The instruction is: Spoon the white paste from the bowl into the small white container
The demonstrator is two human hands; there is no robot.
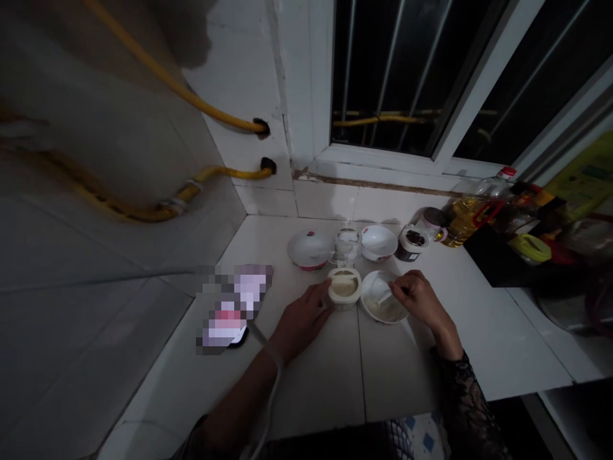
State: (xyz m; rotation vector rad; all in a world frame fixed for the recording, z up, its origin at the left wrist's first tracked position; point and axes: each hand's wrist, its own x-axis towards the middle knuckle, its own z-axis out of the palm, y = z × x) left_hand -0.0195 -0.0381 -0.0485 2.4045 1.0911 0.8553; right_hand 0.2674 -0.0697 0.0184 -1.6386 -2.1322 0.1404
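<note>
My left hand [306, 316] rests against the left side of a small open jar [345, 300] with a pale rim, its fingers curved round it. Something pale lies inside the jar; I cannot make out what. Just right of it stands a white bowl [368, 310] with pale contents at the bottom. My right hand [419, 297] is over this bowl's right edge, fingers pinched on the handle of a small white spoon [382, 299] that dips into the bowl.
Behind are two white bowls, one left [306, 248] and one right [378, 241], with clear glassware [347, 241] between them. A dark-labelled jar [410, 246] and an oil bottle [462, 220] stand rightward. A phone [237, 313] with a cable [272, 377] lies left.
</note>
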